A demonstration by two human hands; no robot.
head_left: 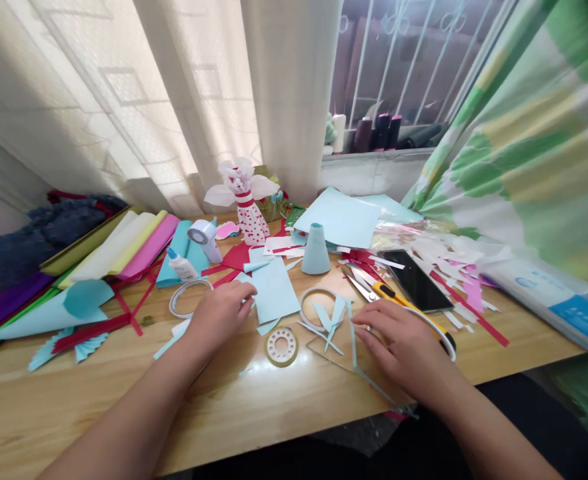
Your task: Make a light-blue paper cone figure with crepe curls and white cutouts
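My left hand (pixel 224 310) rests low over the table with loosely curved fingers. Its fingertips are beside a light blue paper sheet (pixel 277 293), and nothing shows in its grasp. My right hand (pixel 399 343) has its fingers stretched out to the left. A thin light blue paper strip (pixel 353 333) lies close to those fingertips; I cannot tell whether they touch it. Between the hands are a roll of clear tape (pixel 271 358), a white tape ring (pixel 303 310) and light blue paper scraps (pixel 331 320). A light blue paper cone (pixel 316 250) stands upright behind them.
Scissors (pixel 361 285), a yellow utility knife (pixel 389 293) and a black phone (pixel 417 280) lie at right. A glue bottle (pixel 183 268), another tape ring (pixel 174 303) and rolled coloured paper (pixel 124 247) are left. A heart-patterned paper figure (pixel 251 220) stands at the back.
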